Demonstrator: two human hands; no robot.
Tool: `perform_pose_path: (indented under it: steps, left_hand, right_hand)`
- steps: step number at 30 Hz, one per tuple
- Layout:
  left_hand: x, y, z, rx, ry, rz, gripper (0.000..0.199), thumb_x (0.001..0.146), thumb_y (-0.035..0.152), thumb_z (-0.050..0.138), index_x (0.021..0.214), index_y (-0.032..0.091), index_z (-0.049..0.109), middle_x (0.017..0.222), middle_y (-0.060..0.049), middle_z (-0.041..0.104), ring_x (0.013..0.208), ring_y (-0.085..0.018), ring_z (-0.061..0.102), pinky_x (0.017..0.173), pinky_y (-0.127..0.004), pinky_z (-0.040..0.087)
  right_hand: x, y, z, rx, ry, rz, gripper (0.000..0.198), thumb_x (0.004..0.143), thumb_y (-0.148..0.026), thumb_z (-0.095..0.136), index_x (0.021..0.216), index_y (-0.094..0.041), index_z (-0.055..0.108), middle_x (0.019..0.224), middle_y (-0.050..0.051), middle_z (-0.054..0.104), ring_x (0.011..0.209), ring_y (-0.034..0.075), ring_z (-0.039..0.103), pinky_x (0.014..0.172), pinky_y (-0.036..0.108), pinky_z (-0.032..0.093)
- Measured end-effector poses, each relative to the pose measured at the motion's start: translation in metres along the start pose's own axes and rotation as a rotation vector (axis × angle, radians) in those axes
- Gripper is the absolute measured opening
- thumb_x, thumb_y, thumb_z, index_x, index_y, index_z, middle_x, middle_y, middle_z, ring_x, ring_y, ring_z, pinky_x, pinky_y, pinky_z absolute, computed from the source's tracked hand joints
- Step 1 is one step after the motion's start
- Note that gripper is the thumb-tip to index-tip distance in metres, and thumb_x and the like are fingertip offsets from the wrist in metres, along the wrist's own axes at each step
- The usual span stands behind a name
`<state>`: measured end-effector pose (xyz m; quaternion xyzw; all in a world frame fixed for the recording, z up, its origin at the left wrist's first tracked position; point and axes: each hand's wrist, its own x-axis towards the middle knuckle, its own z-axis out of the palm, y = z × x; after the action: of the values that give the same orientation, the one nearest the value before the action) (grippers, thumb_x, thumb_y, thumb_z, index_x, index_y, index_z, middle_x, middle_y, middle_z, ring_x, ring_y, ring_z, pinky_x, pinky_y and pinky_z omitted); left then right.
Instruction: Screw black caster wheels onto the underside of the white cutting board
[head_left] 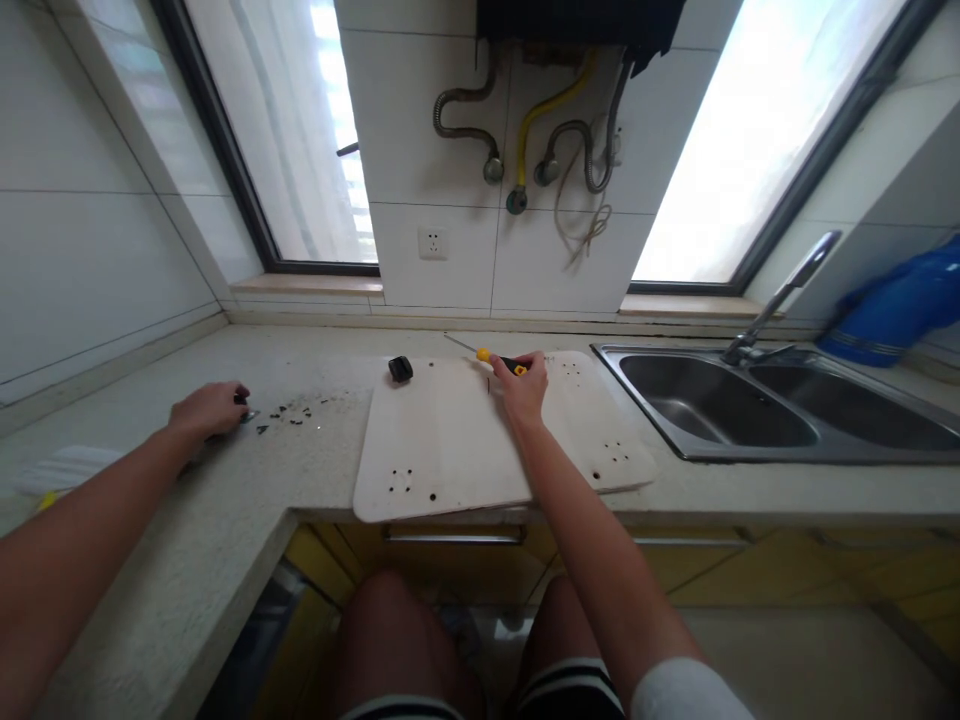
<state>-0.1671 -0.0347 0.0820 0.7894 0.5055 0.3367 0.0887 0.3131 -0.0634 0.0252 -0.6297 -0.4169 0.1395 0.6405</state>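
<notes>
My right hand (523, 385) is closed around the black and yellow handle of a screwdriver (484, 355). Its thin shaft points up and left over the back edge of a white board (450, 440) with rounded corners and drilled holes. On the board's back left corner sits a small black plastic part (400, 369). Off to the left, my left hand (212, 408) is low over the counter with its fingers curled together. Something dark and shiny shows at its fingertips, too small to name. Just right of it lie several small dark screws or fragments (292, 414).
A double steel sink (712, 400) with a tall faucet (784, 295) is set into the counter (247, 500) on the right. Beside it stands a blue bundle (896, 300). Pipes and a yellow hose (551, 103) hang on the tiled wall. A clear plastic item (71, 468) lies at far left.
</notes>
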Motion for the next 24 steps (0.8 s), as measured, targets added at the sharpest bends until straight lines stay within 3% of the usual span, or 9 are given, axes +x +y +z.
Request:
perform_pose_path:
  steps: [3, 6, 8, 10, 14, 18, 21, 24]
  left_hand:
    - [-0.002, 0.018, 0.008, 0.153, 0.158, -0.15, 0.069, 0.086, 0.087, 0.05, 0.075, 0.019, 0.058, 0.083, -0.01, 0.073, 0.107, -0.041, 0.079, 0.103, -0.061, 0.056]
    - [0.001, 0.05, 0.016, 0.217, 0.205, -0.193, 0.06, 0.101, 0.067, 0.047, 0.11, 0.012, 0.07, 0.112, -0.017, 0.077, 0.129, -0.046, 0.071, 0.117, -0.067, 0.05]
    - [-0.004, 0.081, 0.023, 0.187, 0.152, -0.18, 0.059, 0.1, 0.061, 0.053, 0.128, 0.012, 0.068, 0.127, -0.019, 0.078, 0.127, -0.043, 0.074, 0.113, -0.063, 0.057]
    - [-0.019, 0.118, 0.034, 0.046, 0.014, -0.136, 0.062, 0.098, 0.062, 0.061, 0.141, 0.018, 0.065, 0.137, -0.017, 0.078, 0.121, -0.037, 0.078, 0.107, -0.055, 0.064]
    - [-0.063, 0.176, 0.064, -0.115, -0.214, -0.102, 0.069, 0.095, 0.071, 0.066, 0.143, 0.021, 0.067, 0.134, -0.016, 0.081, 0.116, -0.038, 0.08, 0.099, -0.054, 0.067]
    - [-0.089, 0.184, 0.084, -0.012, -0.232, 0.006, 0.068, 0.099, 0.077, 0.06, 0.135, 0.021, 0.073, 0.131, -0.016, 0.08, 0.115, -0.038, 0.078, 0.106, -0.055, 0.063]
    - [-0.095, 0.174, 0.086, 0.059, -0.272, 0.111, 0.062, 0.106, 0.075, 0.054, 0.13, 0.022, 0.076, 0.129, -0.015, 0.079, 0.12, -0.037, 0.075, 0.109, -0.054, 0.06]
    - [-0.096, 0.168, 0.082, 0.083, -0.318, 0.205, 0.056, 0.112, 0.066, 0.049, 0.138, 0.024, 0.075, 0.136, -0.014, 0.078, 0.127, -0.036, 0.073, 0.114, -0.052, 0.057]
  right_hand:
    - [0.0, -0.002, -0.001, 0.001, -0.003, 0.011, 0.04, 0.106, -0.046, 0.076, 0.132, -0.017, 0.071, 0.129, 0.009, 0.074, 0.112, 0.022, 0.074, 0.098, 0.044, 0.067]
    - [0.0, -0.001, 0.0, 0.016, -0.007, 0.016, 0.04, 0.106, -0.047, 0.076, 0.133, -0.017, 0.071, 0.129, 0.009, 0.074, 0.111, 0.022, 0.074, 0.098, 0.044, 0.067]
    - [0.001, 0.0, 0.001, 0.034, -0.01, 0.014, 0.04, 0.106, -0.047, 0.075, 0.132, -0.017, 0.071, 0.127, 0.009, 0.074, 0.11, 0.022, 0.074, 0.097, 0.043, 0.067]
    - [0.002, 0.001, 0.002, 0.052, -0.012, 0.011, 0.04, 0.106, -0.047, 0.075, 0.132, -0.017, 0.071, 0.127, 0.009, 0.074, 0.109, 0.021, 0.075, 0.096, 0.043, 0.067]
    - [0.003, 0.003, 0.003, 0.064, -0.009, 0.01, 0.04, 0.106, -0.046, 0.076, 0.132, -0.017, 0.071, 0.129, 0.009, 0.074, 0.112, 0.022, 0.074, 0.098, 0.044, 0.067]
    - [0.003, 0.004, 0.004, 0.067, -0.012, 0.004, 0.04, 0.106, -0.047, 0.076, 0.131, -0.017, 0.071, 0.127, 0.009, 0.074, 0.109, 0.022, 0.074, 0.097, 0.043, 0.067]
    - [0.004, 0.005, 0.005, 0.072, -0.013, -0.006, 0.04, 0.106, -0.047, 0.076, 0.13, -0.016, 0.071, 0.124, 0.008, 0.075, 0.107, 0.021, 0.074, 0.096, 0.043, 0.067]
    - [0.004, 0.006, 0.006, 0.079, -0.011, -0.017, 0.039, 0.106, -0.048, 0.076, 0.129, -0.016, 0.071, 0.123, 0.008, 0.075, 0.106, 0.021, 0.074, 0.095, 0.042, 0.067]
